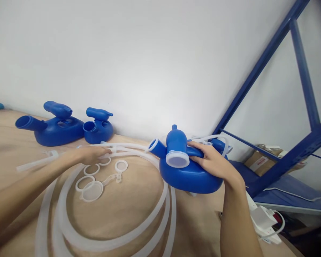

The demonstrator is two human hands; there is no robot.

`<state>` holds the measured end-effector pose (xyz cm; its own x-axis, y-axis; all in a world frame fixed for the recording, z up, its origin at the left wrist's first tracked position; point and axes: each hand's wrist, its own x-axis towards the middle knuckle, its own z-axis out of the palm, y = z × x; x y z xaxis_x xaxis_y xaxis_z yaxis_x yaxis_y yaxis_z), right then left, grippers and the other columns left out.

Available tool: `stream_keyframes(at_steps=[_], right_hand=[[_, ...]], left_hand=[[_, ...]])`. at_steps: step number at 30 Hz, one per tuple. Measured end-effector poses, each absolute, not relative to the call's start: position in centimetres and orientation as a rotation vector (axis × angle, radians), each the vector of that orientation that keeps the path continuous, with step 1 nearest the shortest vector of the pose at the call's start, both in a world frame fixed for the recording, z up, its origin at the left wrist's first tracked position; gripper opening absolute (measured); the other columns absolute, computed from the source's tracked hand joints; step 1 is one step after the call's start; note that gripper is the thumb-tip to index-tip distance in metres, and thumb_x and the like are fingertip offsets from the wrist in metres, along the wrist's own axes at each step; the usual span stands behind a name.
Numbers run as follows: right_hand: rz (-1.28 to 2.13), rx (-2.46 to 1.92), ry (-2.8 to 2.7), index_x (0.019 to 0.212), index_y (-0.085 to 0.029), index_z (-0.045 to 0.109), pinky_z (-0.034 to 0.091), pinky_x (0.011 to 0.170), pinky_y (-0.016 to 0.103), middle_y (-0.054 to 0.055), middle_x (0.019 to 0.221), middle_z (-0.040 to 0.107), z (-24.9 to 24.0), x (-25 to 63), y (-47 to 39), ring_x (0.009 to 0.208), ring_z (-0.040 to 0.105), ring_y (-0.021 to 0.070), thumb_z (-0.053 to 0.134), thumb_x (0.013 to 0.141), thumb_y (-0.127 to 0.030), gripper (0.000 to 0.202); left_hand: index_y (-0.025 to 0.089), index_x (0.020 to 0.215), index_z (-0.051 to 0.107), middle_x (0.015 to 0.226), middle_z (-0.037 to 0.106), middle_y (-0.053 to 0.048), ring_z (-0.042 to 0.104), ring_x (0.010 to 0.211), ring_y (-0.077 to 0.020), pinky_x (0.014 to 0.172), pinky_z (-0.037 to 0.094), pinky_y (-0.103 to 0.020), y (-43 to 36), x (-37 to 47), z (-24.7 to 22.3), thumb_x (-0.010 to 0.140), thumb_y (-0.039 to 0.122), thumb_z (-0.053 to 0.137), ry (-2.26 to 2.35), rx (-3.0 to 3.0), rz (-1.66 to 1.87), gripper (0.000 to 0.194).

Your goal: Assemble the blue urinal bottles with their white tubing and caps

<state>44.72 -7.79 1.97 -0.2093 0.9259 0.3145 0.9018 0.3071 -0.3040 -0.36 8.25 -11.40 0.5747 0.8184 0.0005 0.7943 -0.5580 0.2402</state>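
My right hand grips the handle of a blue plastic urinal bottle, its fingertips reaching the blue funnel cup at the bottle's top. That cup has a white rim ring facing me, and the bottle's angled neck also carries a white ring. To the left, my left hand has its fingers pinched together beside the coiled clear hose; what they hold is hidden. Just below that hand lie several white rings, a round translucent cap and a small strapped ring cap.
Two more blue urinal bottles, topped with funnel cups, stand against the wall. A blue metal frame rises on the right, with a cardboard box behind it. A white power strip sits at the table's right edge.
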Motion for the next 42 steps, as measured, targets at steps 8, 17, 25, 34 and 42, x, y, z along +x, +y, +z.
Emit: stream_keyframes(at_steps=[8, 17, 25, 34, 42], right_hand=[[0.091, -1.647, -2.173, 0.140, -0.026, 0.067, 0.050, 0.111, 0.053, 0.007, 0.140, 0.070, 1.8, 45.0, -7.3, 0.129, 0.065, 0.0377, 0.058, 0.093, -0.029, 0.048], [0.163, -1.664, -2.214, 0.142, -0.031, 0.065, 0.049, 0.112, 0.056, 0.004, 0.142, 0.069, 1.2, 44.0, -6.8, 0.130, 0.064, 0.0357, 0.057, 0.094, -0.026, 0.049], [0.142, -1.636, -2.142, 0.139, -0.029, 0.067, 0.045, 0.114, 0.056, 0.005, 0.141, 0.069, 0.9, 44.6, -6.4, 0.129, 0.063, 0.0354, 0.060, 0.093, -0.027, 0.047], [0.210, -1.535, -2.060, 0.134, -0.025, 0.069, 0.045, 0.115, 0.052, 0.007, 0.137, 0.071, -0.1, 45.7, -5.1, 0.129, 0.064, 0.0325, 0.060, 0.092, -0.027, 0.043], [0.204, -1.541, -2.087, 0.138, -0.023, 0.068, 0.045, 0.115, 0.052, 0.008, 0.141, 0.069, -1.4, 45.5, -3.5, 0.131, 0.063, 0.0334, 0.059, 0.095, -0.027, 0.044]], left_hand=[[0.016, 0.153, 0.052, 0.119, 0.067, -0.018, 0.066, 0.106, -0.0337, 0.096, 0.048, -0.044, 8.2, 1.5, -11.0, 0.100, 0.063, 0.026, 1.568, 2.520, 0.363, 0.075], [0.018, 0.120, 0.068, 0.098, 0.074, -0.015, 0.070, 0.088, -0.0337, 0.078, 0.049, -0.039, 7.5, 3.5, -13.5, 0.092, 0.049, 0.049, 1.597, 2.522, 0.490, 0.046], [0.021, 0.116, 0.070, 0.090, 0.076, -0.008, 0.073, 0.088, -0.0303, 0.081, 0.053, -0.038, 6.3, 3.1, -7.6, 0.092, 0.048, 0.039, 1.702, 2.346, 0.785, 0.047], [0.014, 0.141, 0.056, 0.101, 0.077, -0.011, 0.074, 0.100, -0.0303, 0.093, 0.061, -0.043, 6.1, 2.8, -7.0, 0.080, 0.054, 0.066, 1.340, 1.847, 0.819, 0.073], [0.025, 0.139, 0.057, 0.123, 0.066, -0.003, 0.064, 0.112, -0.0177, 0.104, 0.058, -0.032, 4.3, 3.7, -5.5, 0.097, 0.039, 0.067, 0.884, 1.471, 1.113, 0.045]])
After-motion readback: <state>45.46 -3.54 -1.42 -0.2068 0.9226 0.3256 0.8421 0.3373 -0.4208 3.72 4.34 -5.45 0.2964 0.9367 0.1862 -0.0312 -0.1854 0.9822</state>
